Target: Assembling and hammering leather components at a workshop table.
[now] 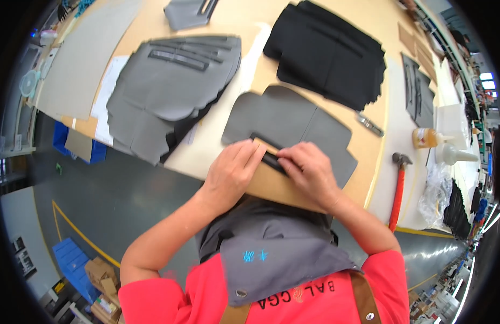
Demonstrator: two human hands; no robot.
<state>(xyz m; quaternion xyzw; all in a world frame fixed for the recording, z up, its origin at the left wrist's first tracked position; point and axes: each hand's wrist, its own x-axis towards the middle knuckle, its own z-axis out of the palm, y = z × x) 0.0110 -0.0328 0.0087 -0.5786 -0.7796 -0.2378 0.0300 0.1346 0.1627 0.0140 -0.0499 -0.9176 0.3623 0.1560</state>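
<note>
Left hand: fingers bunched, pinching black strip at its left. Right hand: thumb and fingers pinched the same strip farther right. Strip sat along near edge of grey panel. Hammer lay rightward; black panels lay beyond.

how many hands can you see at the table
2. The left hand is at the left end of the black strip, the right hand at its right end, by the gray panel. Others farther off could be hidden.
</note>
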